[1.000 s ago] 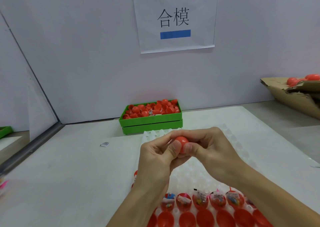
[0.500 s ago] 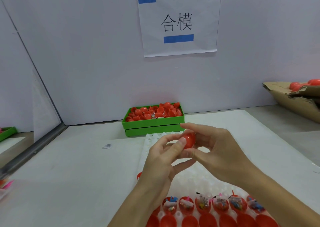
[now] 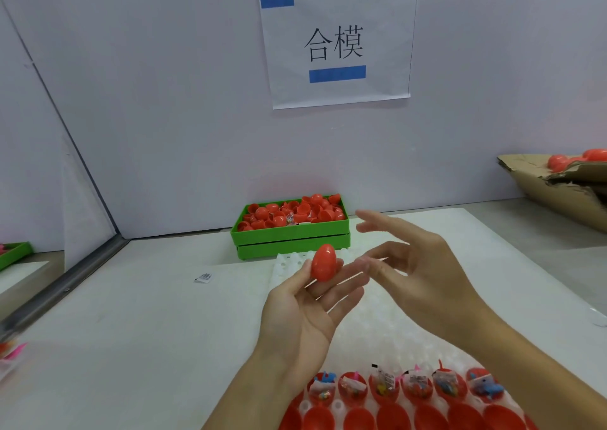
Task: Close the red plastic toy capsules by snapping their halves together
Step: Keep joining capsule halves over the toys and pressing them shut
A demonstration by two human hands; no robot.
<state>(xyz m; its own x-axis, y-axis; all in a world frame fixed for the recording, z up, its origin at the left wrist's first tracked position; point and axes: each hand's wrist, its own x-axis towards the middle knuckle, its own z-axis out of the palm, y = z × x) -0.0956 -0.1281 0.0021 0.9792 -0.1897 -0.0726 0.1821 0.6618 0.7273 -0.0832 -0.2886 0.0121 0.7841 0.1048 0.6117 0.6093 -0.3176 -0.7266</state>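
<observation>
Capsule: a closed red capsule (image 3: 323, 263), egg-shaped and tilted slightly, is up in the air in front of the green tray (image 3: 290, 236) and above the far end of the white holder sheet (image 3: 368, 318). No seam gap shows, so the halves look snapped together.
Left hand: the left hand (image 3: 307, 311), palm up, pinches the capsule between thumb and fingertips; the other fingers are loosely spread beneath it.
Right hand: the right hand (image 3: 423, 275) is open and holds nothing, fingers spread, just right of the capsule and not touching it.
Step in hand: by my reading, this capsule is finished and is at the point of being set aside.
Green tray: at the wall, beyond the capsule, heaped with loose red halves (image 3: 292, 213).
Filled halves: on the near side of the holder sheet, well nearer the person than the green tray, a row of open red halves with small packets and toys inside (image 3: 414, 388); another row of red cups (image 3: 430, 418) sits at the frame's bottom edge, contents not visible.
Cardboard box: a cardboard box (image 3: 565, 193) far right of the green tray already has a few red capsules in it, so it is probably the drop point.
Next move: likely calls for dropping this capsule there, fetching a cap from the green tray, and lining it squarely over a filled half before pressing, keeping packet edges clear of the rim.
</observation>
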